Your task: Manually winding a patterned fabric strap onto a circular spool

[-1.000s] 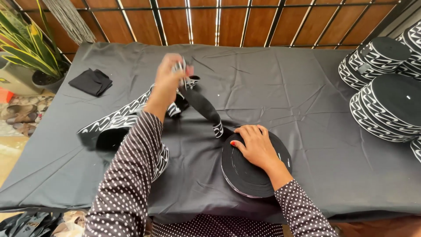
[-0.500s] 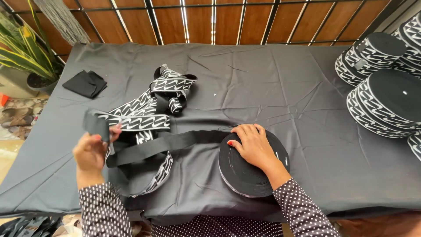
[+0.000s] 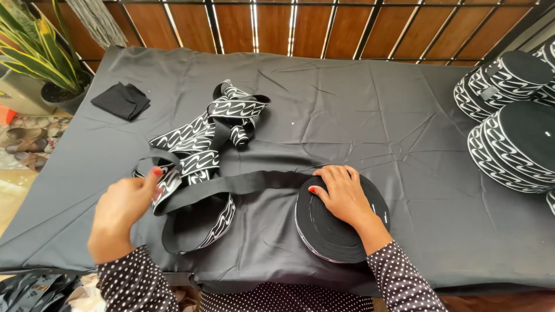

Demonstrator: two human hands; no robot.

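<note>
So the left hand (image 3: 124, 211) has its grip pinched around the black elastic band (image 3: 231, 185) right where the strip leaves the loose pile, thumb on top, fingers curled under. Looks like it's held there so the strip runs taut across to the roll instead of sagging. The right hand (image 3: 344, 193) isn't grasping anything: it's lying flat and spread on top of the roll of black band (image 3: 338, 228), pressing down. My guess is that's to keep the roll from skidding or flopping over while the strip feeds off its left edge.

The roll sits on the near side of the desk (image 3: 370, 104), right of centre, just in front of the person. The strip goes from it leftward to the left hand, then joins a loose heap of band (image 3: 202, 150) piled on the near left, black on one face and white-patterned on the other. The heap trails toward the far middle, where it folds over itself a few times.

Further out: a stack of finished patterned rolls (image 3: 509, 133) on the far right edge, parked well apart from the working area. A small folded black cloth (image 3: 120, 99) lies at the far left corner. A potted plant (image 3: 40, 58) stands off the desk on the left, and a slatted wooden fence (image 3: 277, 26) runs behind everything. The whole desk is covered in a dark grey sheet.
</note>
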